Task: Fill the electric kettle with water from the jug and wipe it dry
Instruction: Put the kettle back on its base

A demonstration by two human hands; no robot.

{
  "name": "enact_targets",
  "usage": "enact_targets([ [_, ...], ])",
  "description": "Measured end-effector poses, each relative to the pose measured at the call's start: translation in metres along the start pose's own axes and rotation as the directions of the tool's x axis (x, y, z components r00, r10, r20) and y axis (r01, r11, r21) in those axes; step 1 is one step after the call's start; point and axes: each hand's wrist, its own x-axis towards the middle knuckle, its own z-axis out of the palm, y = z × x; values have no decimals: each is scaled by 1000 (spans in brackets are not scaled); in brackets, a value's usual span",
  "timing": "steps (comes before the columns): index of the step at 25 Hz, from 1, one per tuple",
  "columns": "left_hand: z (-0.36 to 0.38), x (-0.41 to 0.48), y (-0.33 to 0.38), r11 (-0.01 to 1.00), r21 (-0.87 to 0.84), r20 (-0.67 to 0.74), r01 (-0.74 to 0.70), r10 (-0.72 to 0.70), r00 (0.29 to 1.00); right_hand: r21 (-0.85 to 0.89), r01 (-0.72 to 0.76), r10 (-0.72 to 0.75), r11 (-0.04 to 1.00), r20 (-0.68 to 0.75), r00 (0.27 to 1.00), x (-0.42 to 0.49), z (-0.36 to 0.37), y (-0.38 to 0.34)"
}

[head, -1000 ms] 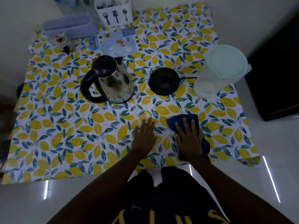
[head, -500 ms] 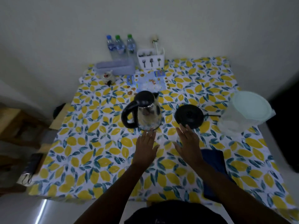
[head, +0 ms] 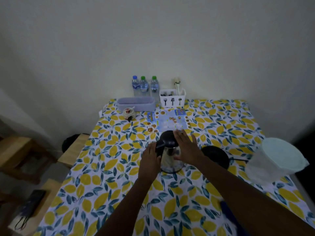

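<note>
The steel electric kettle (head: 171, 158) with its black lid (head: 167, 138) stands mid-table on the lemon-print cloth (head: 109, 167). My left hand (head: 150, 156) is wrapped around the kettle's black handle on its left side. My right hand (head: 185, 147) cups the kettle's right side, fingers spread up by the lid and thumb across the steel body. The black kettle base (head: 217, 156) lies just to the right. The translucent jug (head: 265, 169) with a pale lid stands at the right edge. The blue cloth (head: 227, 212) lies partly under my right forearm.
Three water bottles (head: 144, 86), a white cutlery holder (head: 172, 99), a lavender basket (head: 136, 103) and a small jar (head: 129, 113) line the back by the wall. A printed sheet (head: 168, 120) lies behind the kettle. Wooden furniture (head: 73, 150) stands left of the table.
Both hands left the near table edge and the blue cloth, reached forward, and now close on the kettle. My view has lifted toward the wall.
</note>
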Motion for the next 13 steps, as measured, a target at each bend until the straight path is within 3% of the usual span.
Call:
enact_targets([
  [6,-1,14,-12,970,-167,19,175,-175,984,95,34,-26,995,-88,996,2,13,0],
  [13,-4,21,8,985,-161,-18,67,-71,997,416,-32,99,909,-140,985,-18,10,5],
])
